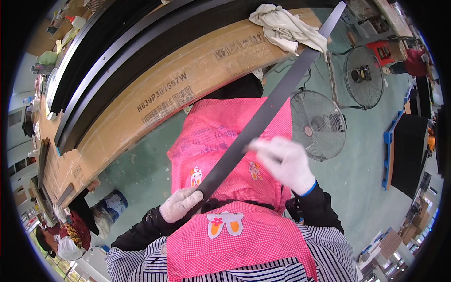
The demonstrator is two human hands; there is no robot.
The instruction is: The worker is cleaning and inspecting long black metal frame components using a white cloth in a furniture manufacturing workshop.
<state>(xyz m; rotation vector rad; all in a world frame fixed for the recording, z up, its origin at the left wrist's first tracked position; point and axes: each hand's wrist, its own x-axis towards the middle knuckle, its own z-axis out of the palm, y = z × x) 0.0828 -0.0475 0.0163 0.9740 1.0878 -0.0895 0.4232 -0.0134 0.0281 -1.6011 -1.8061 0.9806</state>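
A long, flat black strip (263,110) slants across my lap, from my waist up to the far right. Gloved in white, my left hand (181,205) is wrapped round its near end. Its far part passes by a crumpled white cloth (286,28) on the cardboard-covered bench. My right hand (282,162), also in a white glove, is at the strip's right edge, its fingers bent together and blurred at the tips. Whether those fingertips pinch something small cannot be made out. Under the strip lies my pink checked apron (221,117).
Several more black strips (117,51) lie along the cardboard-covered bench (206,68) ahead and to the left. Two floor fans (315,123) stand at the right. A blue bucket (114,203) and a co-worker (70,235) are at the lower left. Dark stacked panels (408,150) stand far right.
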